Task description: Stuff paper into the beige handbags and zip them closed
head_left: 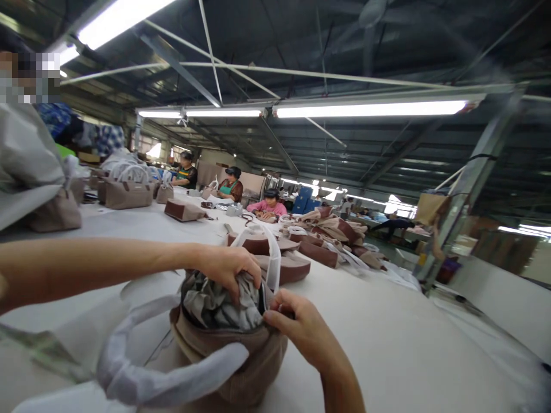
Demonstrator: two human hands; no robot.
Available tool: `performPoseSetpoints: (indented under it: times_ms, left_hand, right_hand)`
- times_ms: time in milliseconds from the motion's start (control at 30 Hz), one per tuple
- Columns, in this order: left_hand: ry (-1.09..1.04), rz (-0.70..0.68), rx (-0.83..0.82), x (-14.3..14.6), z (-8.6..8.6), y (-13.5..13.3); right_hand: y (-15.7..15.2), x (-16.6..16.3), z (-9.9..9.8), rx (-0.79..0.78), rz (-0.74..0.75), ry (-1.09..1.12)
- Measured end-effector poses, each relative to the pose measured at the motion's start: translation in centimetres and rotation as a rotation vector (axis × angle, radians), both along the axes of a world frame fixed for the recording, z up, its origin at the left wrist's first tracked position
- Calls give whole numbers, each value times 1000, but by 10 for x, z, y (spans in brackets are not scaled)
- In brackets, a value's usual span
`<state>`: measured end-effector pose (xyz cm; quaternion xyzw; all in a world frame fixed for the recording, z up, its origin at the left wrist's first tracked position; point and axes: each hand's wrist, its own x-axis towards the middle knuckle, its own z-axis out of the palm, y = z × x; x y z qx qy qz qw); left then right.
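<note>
A taupe handbag [258, 367] stands on the table right in front of me, its zipped top open. Crumpled grey stuffing [210, 307], paper-like, fills its mouth. My left hand [230, 269] reaches in from the left, fingers bent down and gripping the stuffing; some fingertips are hidden in its folds. At the right end of the opening, my right hand [297, 321] pinches the bag's rim beside the zipper between thumb and fingers. One white-wrapped handle [172, 378] flops toward me, while the other wrapped handle [273, 258] rises on the far side.
Behind the bag lies a pile of taupe and brown bags [327, 241]. Finished-looking bags with wrapped handles [129, 194] stand at the far left, near a single bag on its side [185, 210]. Several people sit across the white table [387, 344]; another person [26, 155] is close at left.
</note>
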<state>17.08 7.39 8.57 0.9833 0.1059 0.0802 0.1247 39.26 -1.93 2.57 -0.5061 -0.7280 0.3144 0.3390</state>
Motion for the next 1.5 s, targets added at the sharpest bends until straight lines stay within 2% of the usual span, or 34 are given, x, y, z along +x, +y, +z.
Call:
performPoseSetpoints:
  times_ms: [100,200,267,333,433,533,667,767,833,933,1000,1067,1133,1200,1300,1400,1500]
  left_hand:
    - [-37,32,43,-3,-3,-2]
    - [38,113,263,-3,-13,-12]
    - [105,219,446,4,-26,-19]
    - [148,331,545,18,-42,-22]
    - [165,447,544,37,-62,-17]
    - [121,515,511,40,-66,-9]
    - [43,413,360,18,-45,-13]
    - [127,352,281,3,-26,-26]
    - [188,290,245,-2,-21,-31]
    - [112,177,140,-1,-24,-31]
    - [39,177,145,2,-30,-29]
    - [44,191,225,7,-37,-28]
    - [77,191,313,11,-41,-27]
    - [66,180,349,13,-44,-26]
    - [9,112,334,12,-47,-22]
    - [67,53,381,17,-53,-21]
    - [218,49,445,34,-59,-22]
  right_hand:
    - [12,9,-11,-56,29,232]
    - [16,12,-16,-132,30,437]
    - [15,11,-14,-139,40,407]
    - [12,9,-12,-100,28,278]
    - [9,7,-10,-29,-9,179]
    - [11,9,-12,36,-62,198]
    - [14,18,-13,39,-98,159]
    - [13,22,-11,18,-135,59]
    - [13,22,-10,49,-147,30]
    - [15,17,-11,92,-136,97]
    - [13,12,-9,124,-154,70]
    - [7,7,-4,126,-210,-121]
    - [-2,4,2,47,-288,-352]
    - [-6,3,5,-32,-314,-420]
    - [0,2,0,-35,-179,-132]
    - [12,-1,-7,-20,-102,180]
    - [16,-3,-8,18,-121,146]
